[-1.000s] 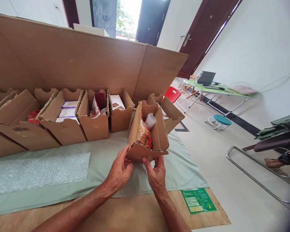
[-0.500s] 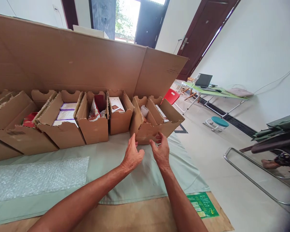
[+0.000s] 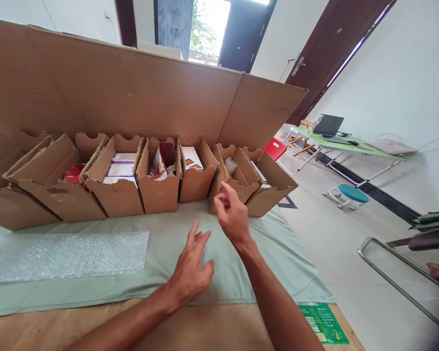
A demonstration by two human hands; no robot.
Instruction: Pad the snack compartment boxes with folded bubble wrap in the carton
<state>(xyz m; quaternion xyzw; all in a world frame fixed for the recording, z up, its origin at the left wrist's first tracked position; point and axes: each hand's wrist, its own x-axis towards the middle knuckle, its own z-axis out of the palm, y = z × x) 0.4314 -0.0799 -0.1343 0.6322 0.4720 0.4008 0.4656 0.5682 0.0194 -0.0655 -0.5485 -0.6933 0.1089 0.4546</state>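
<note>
A row of cardboard boxes with open tops stands on a green cloth. My right hand is raised in front of a cardboard box near the right end, its fingers loosely bent and nothing in it; whether it touches the box I cannot tell. Inside that box lies a clear plastic-wrapped item. The rightmost box leans outward a little and holds a white packet. Lower and nearer, my left hand hovers over the cloth, fingers spread and empty.
Bubble wrap lies flat at the left front. Behind the boxes rises a tall cardboard panel. A green printed sheet is at the table's right corner. Beyond are a teal stool, a folding table with a laptop and a metal frame.
The two right-end boxes now show apart, with a gap between their fronts. My left hand has drawn back toward me, away from the boxes. The view has turned slightly left.
</note>
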